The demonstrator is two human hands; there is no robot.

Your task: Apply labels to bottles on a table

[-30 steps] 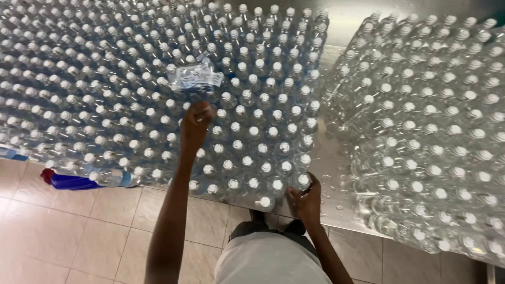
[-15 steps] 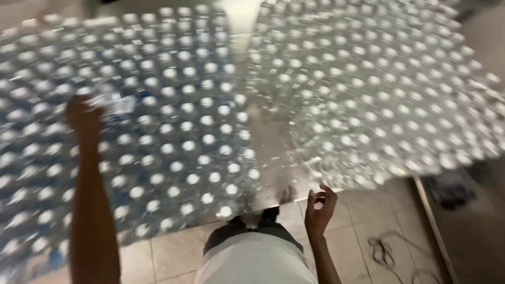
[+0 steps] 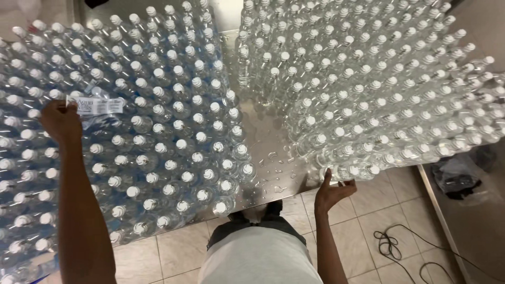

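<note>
Clear labelled bottle (image 3: 100, 108) lying flat on left block of capped bottles (image 3: 158, 137), long axis left-right, gripped by left hand (image 3: 60, 120); right hand (image 3: 332, 192) hanging open at steel bench (image 3: 268, 158) edge, well apart.

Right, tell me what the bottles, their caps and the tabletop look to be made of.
Bottles: clear glossy plastic, probably; see-through with highlights.
Caps: opaque white plastic, it seems; matte.
Tabletop: likely stainless steel; grey brushed sheen, water droplets beading on it.

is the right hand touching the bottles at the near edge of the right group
Touching: the head view shows the right hand with fingertips against the near-edge bottles of the right group.
</note>
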